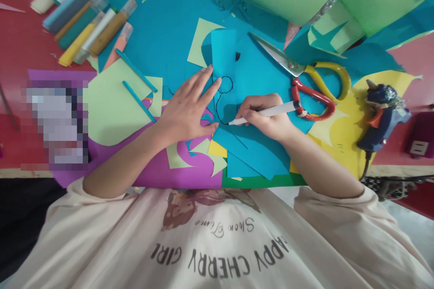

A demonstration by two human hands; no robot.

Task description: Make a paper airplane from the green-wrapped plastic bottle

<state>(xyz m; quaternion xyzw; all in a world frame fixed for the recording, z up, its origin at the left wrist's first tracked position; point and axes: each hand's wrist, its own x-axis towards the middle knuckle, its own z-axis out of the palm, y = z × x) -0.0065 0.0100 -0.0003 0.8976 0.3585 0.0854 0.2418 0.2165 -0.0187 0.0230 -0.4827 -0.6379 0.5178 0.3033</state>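
A white marker pen (267,112) is gripped in my right hand (266,115), its dark tip touching a blue paper strip (224,54). On the strip are a small black circle outline and, below it, a larger curved line that ends at the tip. My left hand (191,104) lies with fingers spread along the strip's left edge, thumb near the drawn curve. Scissors (294,72) with one yellow and one red handle lie just beyond my right hand, blades pointing away. Blue paper pieces (259,156) lie below the pen.
Several markers (88,18) lie at the upper left. Pale green paper (115,104) carries two thin blue sticks (137,72). A blue glue gun (381,117) rests on yellow paper at the right. Green paper scraps (179,156) lie on a purple sheet (152,171). A blurred-out object (57,124) is at left.
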